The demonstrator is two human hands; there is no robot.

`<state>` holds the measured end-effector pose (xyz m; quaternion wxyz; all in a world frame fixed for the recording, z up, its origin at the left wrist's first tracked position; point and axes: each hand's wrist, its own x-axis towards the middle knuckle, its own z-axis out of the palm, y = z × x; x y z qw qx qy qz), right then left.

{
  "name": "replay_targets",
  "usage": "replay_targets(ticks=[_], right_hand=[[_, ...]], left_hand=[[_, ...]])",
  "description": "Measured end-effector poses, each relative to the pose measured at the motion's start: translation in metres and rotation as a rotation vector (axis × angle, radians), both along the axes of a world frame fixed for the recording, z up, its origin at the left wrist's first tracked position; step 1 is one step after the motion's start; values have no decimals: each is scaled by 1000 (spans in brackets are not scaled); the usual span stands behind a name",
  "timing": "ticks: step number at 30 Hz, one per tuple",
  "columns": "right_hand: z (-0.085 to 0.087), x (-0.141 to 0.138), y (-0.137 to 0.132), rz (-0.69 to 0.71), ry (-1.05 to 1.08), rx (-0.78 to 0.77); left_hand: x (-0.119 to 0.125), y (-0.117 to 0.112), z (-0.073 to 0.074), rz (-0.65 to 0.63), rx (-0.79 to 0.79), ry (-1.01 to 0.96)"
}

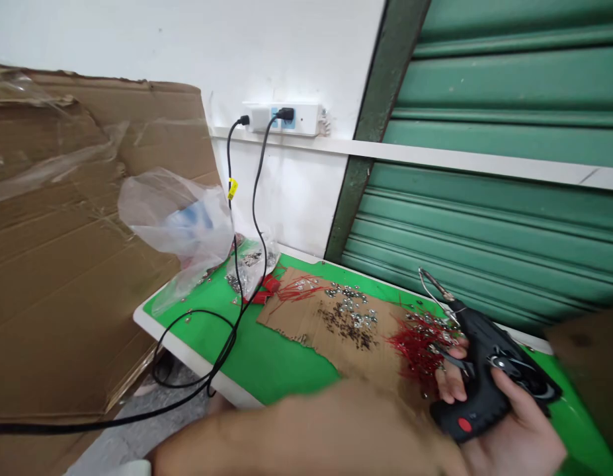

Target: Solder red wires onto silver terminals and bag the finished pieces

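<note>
My right hand (527, 433) is wrapped round the grip of a black soldering gun (485, 377) with a red button low on its handle. The fingers curl near its trigger, and the metal tip points up and to the left, with a thin feed tube beside it. Just left of the gun lies a heap of red wires with small metal pieces (415, 347). A blurred forearm (306, 436) crosses the bottom of the view; which arm it is I cannot tell. My left hand does not show.
Small metal parts (350, 311) lie scattered on a cardboard sheet (286, 311) on the green table (276, 370). Black cables (256, 198) run from a wall socket strip (306, 119) over its left side. A large carton (63, 264) and plastic bag (152, 205) stand left; a green shutter (485, 218) rises behind.
</note>
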<state>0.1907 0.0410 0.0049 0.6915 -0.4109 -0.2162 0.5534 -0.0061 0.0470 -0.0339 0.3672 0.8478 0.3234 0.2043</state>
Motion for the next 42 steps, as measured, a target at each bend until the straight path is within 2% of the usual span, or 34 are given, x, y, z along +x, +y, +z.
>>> replay_targets(ticks=[2, 5, 9, 16, 22, 27, 30, 35, 42], right_hand=[[-2, 1, 0, -3, -3, 23], [-6, 4, 1, -3, 14, 36], [-10, 6, 2, 5, 19, 58], [-12, 6, 4, 0, 44, 53], [-15, 6, 5, 3, 71, 43], [-6, 2, 1, 10, 46, 41], [-3, 0, 0, 0, 29, 42], [-9, 4, 4, -20, 37, 22], [-11, 5, 6, 11, 67, -12]], left_hand=[[-2, 20, 6, 74, 48, 67], [-8, 55, 14, 284, 176, 274], [-12, 76, 8, 318, 244, 325], [-8, 74, -12, 360, 205, 335], [-4, 77, -12, 380, 184, 363], [-3, 78, -12, 380, 173, 431], [-5, 78, -13, 368, 206, 387], [-10, 80, -14, 365, 241, 324], [-9, 92, -16, 336, 291, 360]])
